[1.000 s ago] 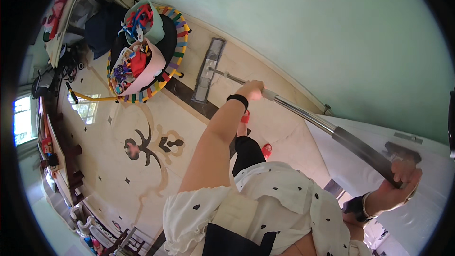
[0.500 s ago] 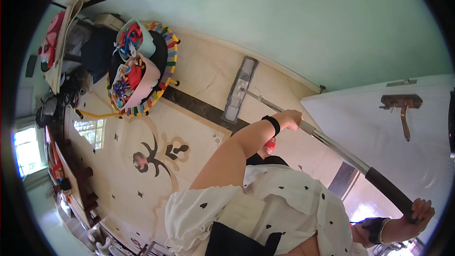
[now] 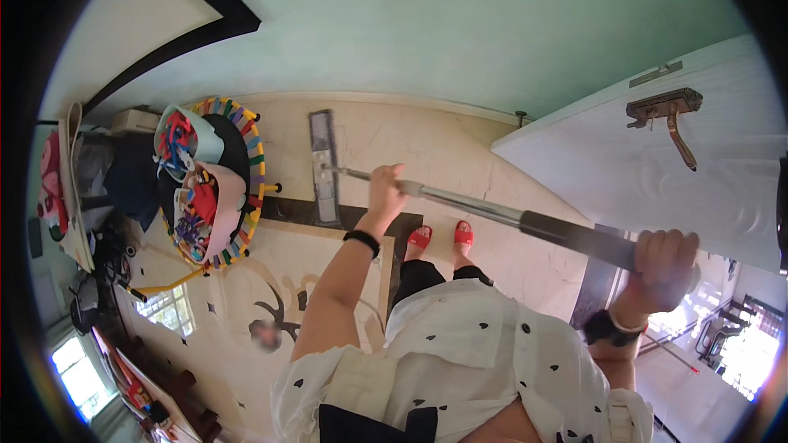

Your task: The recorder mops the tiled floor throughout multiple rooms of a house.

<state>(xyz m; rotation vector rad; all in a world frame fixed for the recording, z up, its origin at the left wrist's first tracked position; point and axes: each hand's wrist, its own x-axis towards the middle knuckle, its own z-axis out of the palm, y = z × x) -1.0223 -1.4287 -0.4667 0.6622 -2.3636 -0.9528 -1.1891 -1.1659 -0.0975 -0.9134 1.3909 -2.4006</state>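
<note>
A flat mop with a silver pole and dark grip slants across in front of me. My left hand is wrapped round the pole fairly close to the mop head. At the right, my right hand grips the dark end of the handle and looks slightly blurred. The long, narrow mop head lies on the floor, grey at its edges. It rests beside a round trampoline with a colourful rim.
On the trampoline stand a pale green bin and a pink bin with toys in them. A white door stands open at the right, below the green wall. My feet wear red slippers on the marble floor.
The mop head has moved left, nearer the trampoline, and my left hand has gone left with the pole. My right hand has come up and inward. My view has turned, showing both slippers.
</note>
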